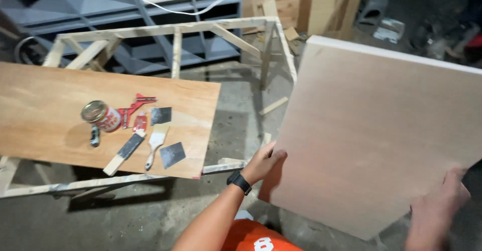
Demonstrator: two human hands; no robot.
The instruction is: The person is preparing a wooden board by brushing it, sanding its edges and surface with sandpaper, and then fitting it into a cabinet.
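The left hand (263, 163) grips the pale board's (376, 130) lower-left edge; the right hand (442, 201) clasps its lower-right edge. The board hangs tilted in the air, not yet laid on the bench (45, 105), beside the can (100, 115) and brush (156, 143).

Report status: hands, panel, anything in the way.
Left hand grips the pale panel at its left edge; right hand grips the bottom edge. Panel held tilted, off the floor. Wooden frame with plywood sheet close left.

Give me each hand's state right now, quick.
Left hand: closed on the pale board's left edge.
Right hand: gripping the board's lower right edge.
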